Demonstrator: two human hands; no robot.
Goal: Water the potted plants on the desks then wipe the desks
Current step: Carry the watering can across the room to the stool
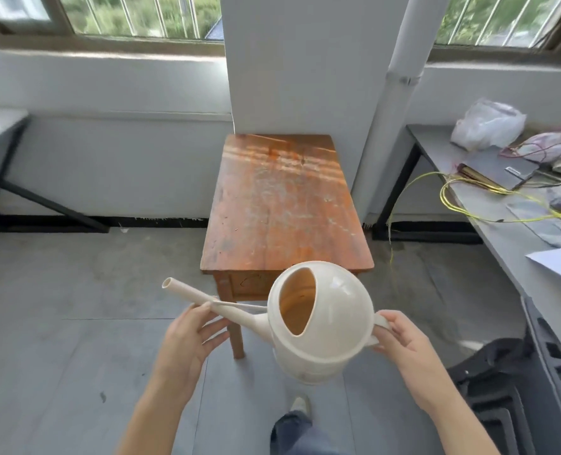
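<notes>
Daylit room, evenly bright, with wide-angle warping and soft edges

Daylight enters through the barred windows point(141, 14) along the top, where the greenery outside is washed pale; it falls in bright streaks over the far end of the worn orange-brown wooden table point(282, 198); a small glare spot sits on the dome of the glossy cream plastic watering can point(318, 320), whose inside glows warm orange; shadows on the grey concrete floor point(59, 307) are faint and diffuse; straight lines bow toward the frame edges; the clutter on the grey desk point(509, 238) at right is smeared and blurred; the centre is moderately sharp.
</notes>
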